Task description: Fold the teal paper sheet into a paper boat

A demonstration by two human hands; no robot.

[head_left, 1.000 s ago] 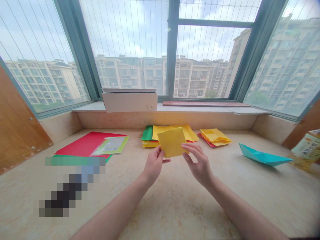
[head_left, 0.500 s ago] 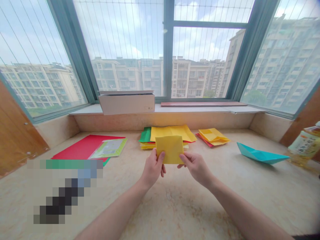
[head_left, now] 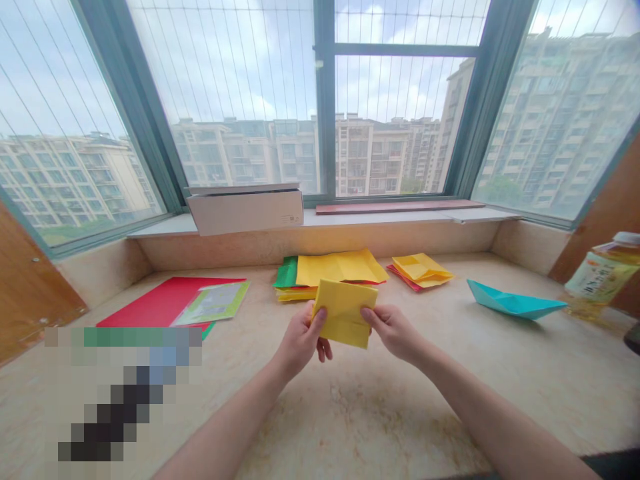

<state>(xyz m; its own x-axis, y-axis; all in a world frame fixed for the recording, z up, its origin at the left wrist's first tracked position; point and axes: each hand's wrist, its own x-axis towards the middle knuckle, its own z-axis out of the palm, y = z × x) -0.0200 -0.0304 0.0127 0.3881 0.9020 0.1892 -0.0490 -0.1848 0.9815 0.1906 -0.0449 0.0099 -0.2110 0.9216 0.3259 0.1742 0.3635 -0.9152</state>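
Observation:
A folded yellow paper square (head_left: 346, 315) is held up above the counter, tilted a little clockwise. My left hand (head_left: 303, 333) pinches its left edge, thumb on the near face and the other fingers behind. At the right edge, my right hand (head_left: 395, 328) grips it between the thumb and fingers that are mostly hidden. Just behind it lies a stack of yellow and green folded paper (head_left: 340, 267), partly covered by the square. A smaller pile of folded yellow and red paper (head_left: 423, 270) sits to the right of that stack.
A blue paper boat (head_left: 517, 303) stands at the right, near a bottle of yellowish liquid (head_left: 603, 277). Red sheets (head_left: 150, 303) and a clear packet (head_left: 215, 303) lie at the left, by a pixelated patch. A white box (head_left: 247, 212) rests on the window ledge.
My right hand has closed on the paper's right edge, its fingers having been looser before. The square has come lower and turned clockwise. The view has shifted slightly right.

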